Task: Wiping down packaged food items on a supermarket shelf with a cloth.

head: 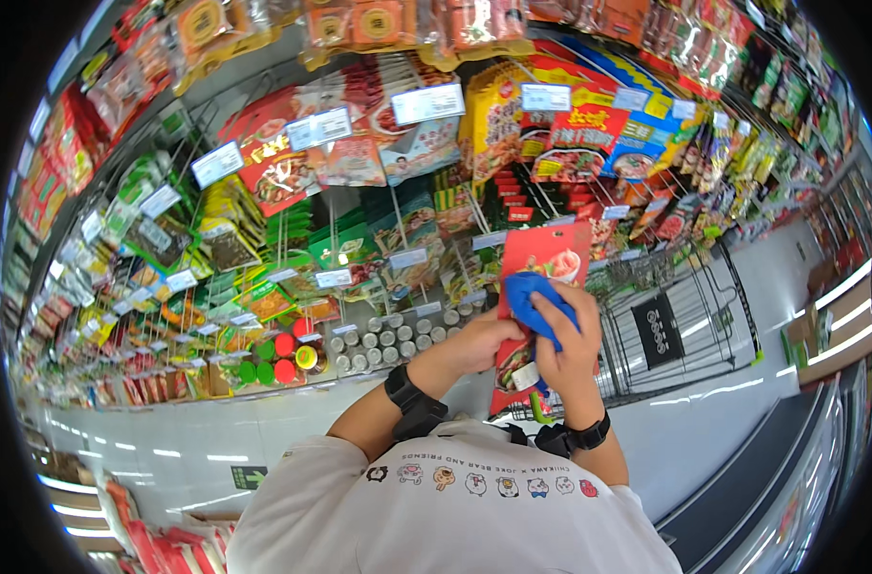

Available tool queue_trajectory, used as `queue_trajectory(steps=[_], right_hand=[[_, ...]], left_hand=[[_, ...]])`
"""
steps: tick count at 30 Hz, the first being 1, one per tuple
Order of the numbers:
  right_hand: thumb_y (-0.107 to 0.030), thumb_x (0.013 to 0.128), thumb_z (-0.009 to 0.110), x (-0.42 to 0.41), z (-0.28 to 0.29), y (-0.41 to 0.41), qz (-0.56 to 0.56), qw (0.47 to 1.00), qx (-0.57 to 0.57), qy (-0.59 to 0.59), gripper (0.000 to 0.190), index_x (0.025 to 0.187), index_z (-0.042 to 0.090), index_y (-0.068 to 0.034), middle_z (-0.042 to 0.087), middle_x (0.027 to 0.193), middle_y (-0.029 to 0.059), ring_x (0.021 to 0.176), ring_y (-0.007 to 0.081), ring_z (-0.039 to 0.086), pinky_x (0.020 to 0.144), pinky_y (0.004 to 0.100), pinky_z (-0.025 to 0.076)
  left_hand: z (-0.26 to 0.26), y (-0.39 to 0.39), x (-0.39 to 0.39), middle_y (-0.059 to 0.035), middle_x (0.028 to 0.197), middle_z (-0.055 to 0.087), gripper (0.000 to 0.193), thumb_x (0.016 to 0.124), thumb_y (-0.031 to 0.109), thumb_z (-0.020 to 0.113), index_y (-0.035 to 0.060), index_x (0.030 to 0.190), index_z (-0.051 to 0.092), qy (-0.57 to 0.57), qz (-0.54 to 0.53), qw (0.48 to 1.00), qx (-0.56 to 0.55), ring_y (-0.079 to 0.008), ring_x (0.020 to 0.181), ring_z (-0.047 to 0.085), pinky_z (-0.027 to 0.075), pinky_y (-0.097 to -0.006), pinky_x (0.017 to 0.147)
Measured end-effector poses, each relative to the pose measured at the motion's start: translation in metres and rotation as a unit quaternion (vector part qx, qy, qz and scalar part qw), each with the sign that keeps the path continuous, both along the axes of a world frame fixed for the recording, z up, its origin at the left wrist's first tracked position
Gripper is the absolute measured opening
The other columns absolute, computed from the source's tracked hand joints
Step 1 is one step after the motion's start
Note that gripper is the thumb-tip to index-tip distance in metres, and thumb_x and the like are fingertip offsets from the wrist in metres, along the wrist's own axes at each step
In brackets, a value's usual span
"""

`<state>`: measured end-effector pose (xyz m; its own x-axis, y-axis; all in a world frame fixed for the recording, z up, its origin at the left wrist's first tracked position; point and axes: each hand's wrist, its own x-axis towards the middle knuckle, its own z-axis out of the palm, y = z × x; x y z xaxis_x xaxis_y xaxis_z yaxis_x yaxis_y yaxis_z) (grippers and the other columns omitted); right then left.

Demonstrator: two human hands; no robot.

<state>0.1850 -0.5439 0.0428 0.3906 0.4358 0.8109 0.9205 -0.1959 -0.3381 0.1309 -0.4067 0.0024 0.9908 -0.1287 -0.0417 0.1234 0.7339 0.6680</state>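
My left hand (482,341) grips the left edge of a red seasoning packet (547,247), its thumb across the front. The packet stands roughly upright before my chest, with a hang hole at its top and food pictures on its face. In my right hand (571,344) is a bunched blue cloth (533,305), pressed against the packet's front. Cloth and fingers hide the packet's middle. A small white tag or label (525,377) shows low on the packet, below the cloth.
Hanging packets (285,161) fill the store rack ahead, with price tags (427,104) on its hooks. Silver-lidded jars (389,337) and colored-lidded jars (285,359) line the bottom shelf. A wire shopping cart (694,323) stands to the right. Nearby is a dark shelf edge (737,459).
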Motion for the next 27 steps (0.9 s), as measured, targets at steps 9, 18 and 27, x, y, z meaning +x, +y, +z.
queue_trajectory(steps=[9,18,27], right_hand=[[0.004,0.066,0.043,0.014,-0.027,0.001,-0.102,0.988,0.085,0.074,0.046,0.111,0.054,0.0,0.051,0.109,0.0207,0.097,0.0355,0.051,0.086,0.0396,0.041],[-0.001,0.064,0.052,-0.002,-0.024,0.007,0.007,0.995,0.085,-0.052,0.035,0.097,0.063,-0.006,0.055,0.103,0.0177,0.089,0.0336,0.053,0.078,0.0418,0.044],[0.002,0.069,0.045,0.023,-0.046,-0.018,-0.16,0.976,0.113,0.091,0.042,0.109,0.057,-0.002,0.052,0.108,0.0192,0.097,0.0337,0.051,0.086,0.039,0.04]], left_hand=[[0.011,-0.003,-0.011,-0.0107,0.126,0.043,0.058,0.076,-0.001,0.039,0.0026,0.133,0.027,0.015,-0.083,0.988,0.132,-0.0182,0.111,0.047,0.039,-0.0326,0.094],[-0.007,-0.005,-0.01,-0.0095,0.115,0.05,0.053,0.072,-0.004,0.042,0.0039,0.124,0.04,0.046,-0.084,0.991,0.09,-0.016,0.101,0.052,0.043,-0.0276,0.085],[0.004,-0.012,-0.015,-0.0083,0.11,0.052,0.06,0.07,0.0,0.043,0.0026,0.13,0.033,0.047,-0.151,0.982,0.106,-0.0147,0.098,0.052,0.041,-0.03,0.086]])
